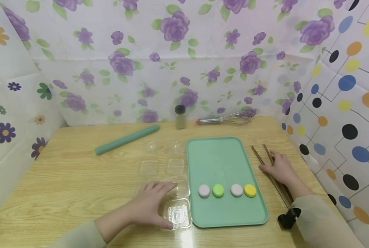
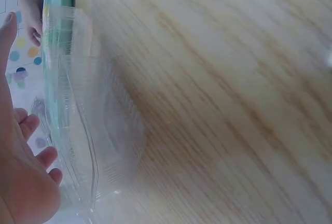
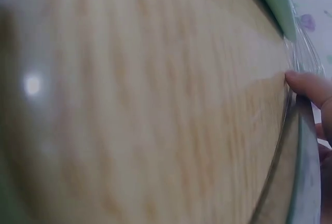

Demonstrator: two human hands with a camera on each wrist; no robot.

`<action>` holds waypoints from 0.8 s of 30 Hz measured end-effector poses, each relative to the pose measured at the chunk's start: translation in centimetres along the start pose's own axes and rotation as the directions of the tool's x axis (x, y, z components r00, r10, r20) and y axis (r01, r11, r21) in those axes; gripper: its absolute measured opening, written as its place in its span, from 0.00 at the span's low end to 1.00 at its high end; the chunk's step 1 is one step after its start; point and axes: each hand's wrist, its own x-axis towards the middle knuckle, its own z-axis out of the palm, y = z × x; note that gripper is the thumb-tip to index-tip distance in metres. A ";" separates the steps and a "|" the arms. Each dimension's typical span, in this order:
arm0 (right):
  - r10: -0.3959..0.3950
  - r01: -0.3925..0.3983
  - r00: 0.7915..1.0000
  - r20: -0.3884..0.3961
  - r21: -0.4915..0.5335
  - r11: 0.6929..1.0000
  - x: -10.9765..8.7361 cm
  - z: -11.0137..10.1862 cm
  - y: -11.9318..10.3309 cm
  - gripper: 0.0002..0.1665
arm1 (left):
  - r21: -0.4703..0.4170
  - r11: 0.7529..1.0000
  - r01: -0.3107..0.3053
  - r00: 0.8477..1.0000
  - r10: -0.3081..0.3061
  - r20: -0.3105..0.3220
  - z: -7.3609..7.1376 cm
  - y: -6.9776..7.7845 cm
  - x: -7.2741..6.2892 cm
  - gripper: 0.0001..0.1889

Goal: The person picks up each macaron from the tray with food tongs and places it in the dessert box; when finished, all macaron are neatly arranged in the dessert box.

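A clear plastic box stands at the tray's lower left. My left hand is spread beside it, with the thumb near its front edge and the fingers toward the box behind. In the left wrist view, the loosely extended fingers of the left hand are by the clear box. To the right of the tray, my right hand holds long, thin metal tongs, thumb on one side and fingers on the other. The tongs' arms spread apart at the far end. Their near end is partly hidden by the wrist.
On the green tray two pale macarons, a green one and a yellow one form a row. More clear compartments lie left of it. Behind are a green rolling pin, a black-capped jar and a whisk.
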 end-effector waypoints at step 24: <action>-0.072 0.074 0.997 -0.035 0.064 0.995 -0.7 -1.4 -2.9 0.38 | 0.078 0.994 -0.077 0.997 0.074 0.037 0.7 0.4 -0.7 0.58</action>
